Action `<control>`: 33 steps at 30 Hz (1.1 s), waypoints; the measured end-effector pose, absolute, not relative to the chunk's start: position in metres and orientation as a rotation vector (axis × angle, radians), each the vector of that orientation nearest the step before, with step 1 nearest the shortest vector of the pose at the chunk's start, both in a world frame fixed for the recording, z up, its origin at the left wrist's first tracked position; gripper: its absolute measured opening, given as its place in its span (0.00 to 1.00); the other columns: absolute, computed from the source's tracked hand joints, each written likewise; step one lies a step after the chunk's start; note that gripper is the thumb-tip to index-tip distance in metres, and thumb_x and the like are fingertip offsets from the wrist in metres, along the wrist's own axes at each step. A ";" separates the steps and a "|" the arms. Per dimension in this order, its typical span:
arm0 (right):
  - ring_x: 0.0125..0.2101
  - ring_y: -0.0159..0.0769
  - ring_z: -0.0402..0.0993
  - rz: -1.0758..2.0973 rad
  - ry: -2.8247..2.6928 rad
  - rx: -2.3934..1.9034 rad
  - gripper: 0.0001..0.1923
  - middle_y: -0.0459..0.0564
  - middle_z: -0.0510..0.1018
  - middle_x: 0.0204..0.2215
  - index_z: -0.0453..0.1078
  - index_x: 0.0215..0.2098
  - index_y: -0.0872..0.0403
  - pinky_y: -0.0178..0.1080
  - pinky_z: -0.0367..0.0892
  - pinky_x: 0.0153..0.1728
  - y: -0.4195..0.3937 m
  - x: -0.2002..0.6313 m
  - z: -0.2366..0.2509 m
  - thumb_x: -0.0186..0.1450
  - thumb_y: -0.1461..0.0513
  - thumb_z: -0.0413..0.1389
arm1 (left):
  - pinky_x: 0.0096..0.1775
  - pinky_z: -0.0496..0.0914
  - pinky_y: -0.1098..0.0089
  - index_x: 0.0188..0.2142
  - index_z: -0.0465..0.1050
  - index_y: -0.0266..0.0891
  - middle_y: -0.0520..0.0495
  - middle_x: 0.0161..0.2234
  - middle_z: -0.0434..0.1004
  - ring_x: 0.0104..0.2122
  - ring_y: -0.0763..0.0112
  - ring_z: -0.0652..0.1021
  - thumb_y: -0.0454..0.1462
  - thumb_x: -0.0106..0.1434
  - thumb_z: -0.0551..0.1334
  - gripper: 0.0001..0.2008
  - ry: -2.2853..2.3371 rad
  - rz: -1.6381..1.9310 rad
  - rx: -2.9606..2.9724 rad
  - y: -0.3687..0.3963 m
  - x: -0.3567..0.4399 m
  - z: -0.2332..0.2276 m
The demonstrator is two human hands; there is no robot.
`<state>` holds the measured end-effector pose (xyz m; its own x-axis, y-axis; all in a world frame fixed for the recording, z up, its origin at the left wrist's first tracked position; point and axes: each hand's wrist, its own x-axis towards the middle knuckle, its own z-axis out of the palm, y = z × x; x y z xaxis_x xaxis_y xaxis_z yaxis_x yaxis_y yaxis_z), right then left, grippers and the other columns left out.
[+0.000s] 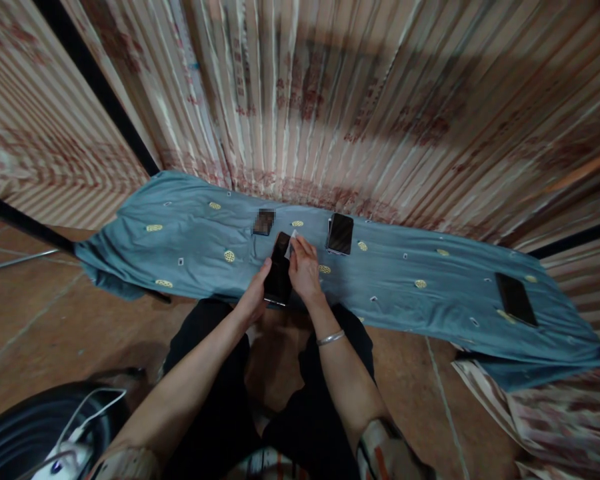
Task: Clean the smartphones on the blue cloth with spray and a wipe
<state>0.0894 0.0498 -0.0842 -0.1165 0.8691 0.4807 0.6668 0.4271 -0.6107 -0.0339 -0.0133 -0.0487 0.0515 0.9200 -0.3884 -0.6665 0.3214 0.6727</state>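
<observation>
My left hand (255,291) grips a dark smartphone (279,277) by its left edge, thumb along its side. The phone is tilted over the near edge of the cloth-covered bench, its black screen facing me. At the phone's upper right, my right hand (305,267) is closed on a small white piece (293,240), perhaps a wipe or tissue, pinched in the fingertips. A small blurred-out dark item (264,222) lies just beyond the phone. To the right of my right hand, a dark phone (341,233) rests on top of another flat device.
A blue-green cloth (395,293) with yellow pineapple prints covers the narrow bench. Another dark phone (516,299) lies near its right end. Striped curtains (300,100) hang behind. At lower left are a coiled black hose (20,420) and a white power strip (63,460) with cables.
</observation>
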 end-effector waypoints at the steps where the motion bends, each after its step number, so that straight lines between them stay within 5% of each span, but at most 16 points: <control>1: 0.64 0.48 0.68 0.295 -1.851 -1.310 0.24 0.64 0.74 0.63 0.71 0.63 0.60 0.55 0.62 0.68 0.050 0.089 -0.085 0.73 0.67 0.45 | 0.58 0.75 0.61 0.53 0.81 0.34 0.41 0.46 0.87 0.53 0.56 0.83 0.44 0.72 0.61 0.19 0.889 1.252 0.345 -0.014 -0.035 -0.049; 19: 0.60 0.46 0.73 0.360 -1.941 -1.162 0.22 0.59 0.77 0.60 0.74 0.59 0.55 0.52 0.67 0.66 0.028 0.074 -0.090 0.71 0.68 0.49 | 0.54 0.76 0.61 0.57 0.79 0.33 0.39 0.44 0.88 0.48 0.56 0.85 0.49 0.73 0.58 0.25 0.909 1.296 0.339 -0.022 -0.054 -0.040; 28: 0.62 0.45 0.71 0.356 -1.857 -1.190 0.21 0.60 0.76 0.62 0.73 0.60 0.54 0.52 0.64 0.67 0.033 0.070 -0.092 0.73 0.65 0.48 | 0.40 0.79 0.68 0.56 0.79 0.31 0.42 0.34 0.87 0.31 0.63 0.86 0.47 0.74 0.57 0.24 0.931 1.272 0.309 -0.027 -0.064 -0.038; 33: 0.61 0.46 0.73 0.384 -1.895 -1.163 0.21 0.59 0.77 0.61 0.74 0.60 0.55 0.51 0.65 0.67 0.027 0.061 -0.097 0.73 0.65 0.49 | 0.44 0.79 0.67 0.58 0.78 0.33 0.43 0.34 0.88 0.33 0.63 0.86 0.47 0.76 0.53 0.24 0.894 1.317 0.285 -0.023 -0.069 -0.038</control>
